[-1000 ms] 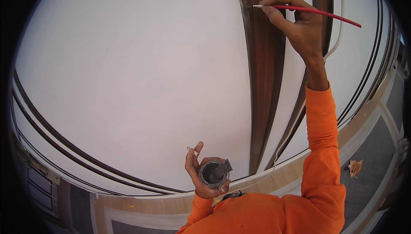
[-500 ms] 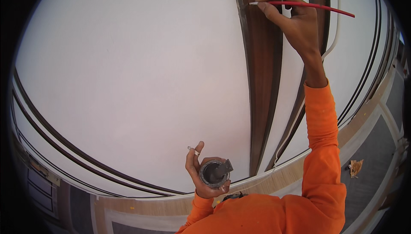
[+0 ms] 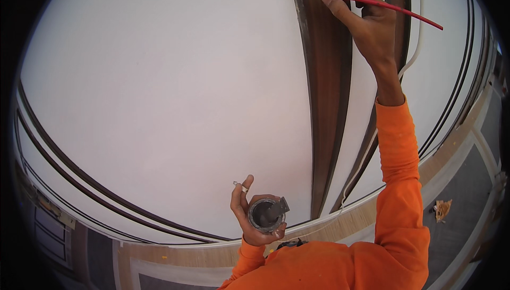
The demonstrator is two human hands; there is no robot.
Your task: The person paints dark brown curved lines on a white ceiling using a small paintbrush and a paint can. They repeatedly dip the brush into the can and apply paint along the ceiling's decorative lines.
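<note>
White and smooth, a broad wall panel (image 3: 164, 88) fills the frame from the left to the centre, with two dark, narrow trim strips (image 3: 95, 193) curving across its lower left. At lower centre the left hand (image 3: 243, 223) grasps a round grey pot (image 3: 250, 219), its fingers wrapped around the outside and a thin white stick (image 3: 240, 187) pinched between two of them. Dark grey paint (image 3: 260, 214) lies in the pot, and a flat grey tool (image 3: 275, 210) leans in it, its end over the right rim. Right of centre, a reddish-brown wooden board (image 3: 326, 77) with dark edges runs from the top down to the lower centre. At upper right the right hand (image 3: 374, 31) grips a slim red-handled brush (image 3: 396, 8) between thumb and fingers, its tip near the board's left edge; whether it touches, I cannot tell. An orange sleeve (image 3: 398, 146) covers that forearm. At lower right, a crumpled tan-orange scrap (image 3: 441, 210) lies on the dark grey floor (image 3: 459, 194).
</note>
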